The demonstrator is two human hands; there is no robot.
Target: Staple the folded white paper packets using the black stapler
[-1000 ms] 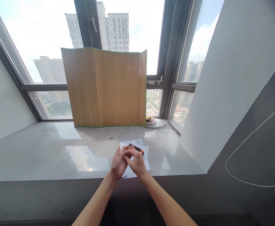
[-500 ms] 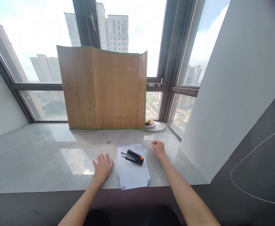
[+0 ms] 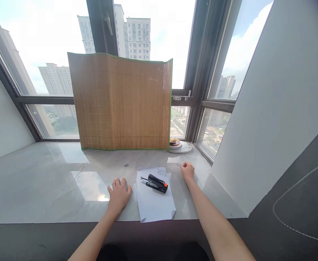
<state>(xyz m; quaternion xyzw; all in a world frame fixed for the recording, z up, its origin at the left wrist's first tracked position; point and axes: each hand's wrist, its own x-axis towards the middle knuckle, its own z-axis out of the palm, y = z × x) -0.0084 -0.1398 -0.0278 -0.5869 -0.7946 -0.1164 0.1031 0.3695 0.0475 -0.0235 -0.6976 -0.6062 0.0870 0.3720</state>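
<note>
Near the front edge of the sill (image 3: 52, 192), an opened stapler (image 3: 161, 188) lay on paper (image 3: 156, 208). Left of it, the left hand (image 3: 119, 195) rested, fingers apart; right of it, the right hand (image 3: 188, 172) pinched a small silvery strip (image 3: 178, 164).

Ledge (image 3: 52, 181): pale, smooth, stone-like slab, high gloss, mirroring sky in bright patches. Paper (image 3: 157, 208): white, matt, creased at a lower corner. Stapler (image 3: 158, 183): black, plastic by its look, low sheen, with a bright metal rail and an orange plastic-like part. Small strips (image 3: 126, 165): grey, metal-looking. Mat (image 3: 137, 101): brown, finely ribbed wood or bamboo, faint sheen, pale scuffs at right; green edging, material unclear. Window frame (image 3: 199, 72): dark, smooth, probably metal. Window panes (image 3: 172, 36): clear glass. White wall (image 3: 259, 108): smooth, matt. Cord (image 3: 274, 210): pale, bumpy texture.
</note>
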